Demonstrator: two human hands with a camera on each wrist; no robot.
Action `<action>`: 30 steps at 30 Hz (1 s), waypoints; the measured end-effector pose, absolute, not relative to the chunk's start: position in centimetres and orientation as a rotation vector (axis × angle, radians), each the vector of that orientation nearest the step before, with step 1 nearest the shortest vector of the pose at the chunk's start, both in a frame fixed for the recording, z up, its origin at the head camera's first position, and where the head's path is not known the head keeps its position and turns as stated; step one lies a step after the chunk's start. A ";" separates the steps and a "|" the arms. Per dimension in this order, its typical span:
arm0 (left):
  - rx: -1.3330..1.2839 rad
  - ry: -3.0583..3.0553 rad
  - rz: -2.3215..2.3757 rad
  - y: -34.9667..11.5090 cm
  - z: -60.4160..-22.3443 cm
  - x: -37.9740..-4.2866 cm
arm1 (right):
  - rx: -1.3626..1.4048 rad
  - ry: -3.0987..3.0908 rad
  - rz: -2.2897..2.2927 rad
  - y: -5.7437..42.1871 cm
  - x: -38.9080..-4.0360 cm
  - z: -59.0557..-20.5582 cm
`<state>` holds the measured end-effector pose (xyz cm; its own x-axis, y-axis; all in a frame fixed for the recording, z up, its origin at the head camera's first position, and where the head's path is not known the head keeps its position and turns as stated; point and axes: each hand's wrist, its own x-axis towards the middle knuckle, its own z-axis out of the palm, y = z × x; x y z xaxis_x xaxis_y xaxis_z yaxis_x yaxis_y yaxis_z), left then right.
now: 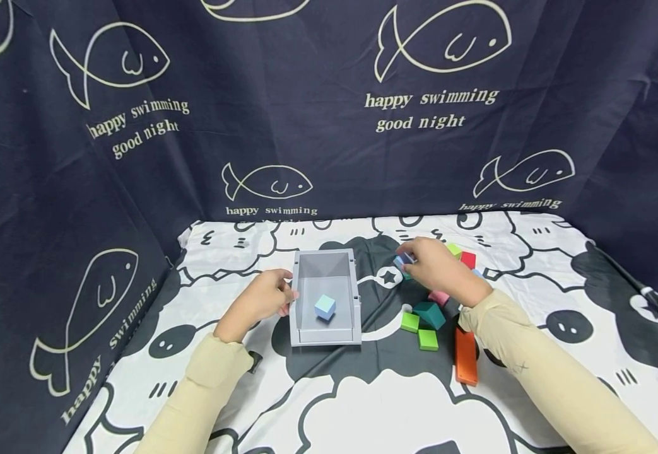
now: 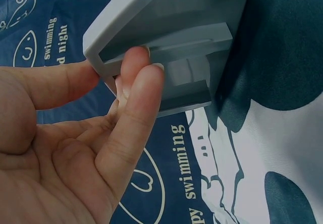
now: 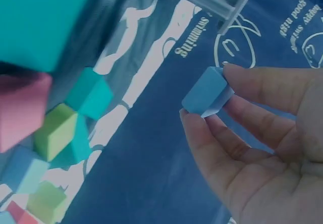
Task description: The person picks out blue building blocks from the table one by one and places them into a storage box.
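Note:
In the head view, a grey plastic box (image 1: 356, 284) stands in the middle of the cloth, with one light blue cube (image 1: 325, 307) on its floor. My left hand (image 1: 262, 295) holds the box's left side. The left wrist view shows the thumb at the rim corner and curled fingers against the outer wall (image 2: 202, 42). Right of the box, my right hand (image 1: 435, 266) pinches a small blue block (image 3: 206, 92) between thumb and fingertips. It is held up above the cloth, its faces plain in the right wrist view.
Around my right forearm lie loose blocks: green ones (image 1: 428, 340), a teal wedge (image 1: 429, 314), a pink one (image 1: 438, 297), a red one (image 1: 468, 259) and a long orange-red bar (image 1: 466, 359). Dark fish-print curtains (image 1: 329, 126) rise behind and beside the patterned cloth (image 1: 374, 410).

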<state>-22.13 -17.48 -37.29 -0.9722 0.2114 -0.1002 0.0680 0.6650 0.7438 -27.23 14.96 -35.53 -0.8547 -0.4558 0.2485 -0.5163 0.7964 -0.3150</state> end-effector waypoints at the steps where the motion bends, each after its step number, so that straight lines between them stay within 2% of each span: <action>1: 0.226 2.702 1.193 -17.5 -37.3 -22.1 | 0.777 -2.813 0.564 14.8 -27.2 -35.3; 17: 0.233 2.703 1.191 -17.5 -37.4 -22.1 | 0.821 -2.713 0.659 12.4 -26.1 -32.2; 30: 0.219 2.697 1.202 -17.4 -37.3 -22.2 | 0.897 -2.626 0.693 9.9 -25.3 -31.5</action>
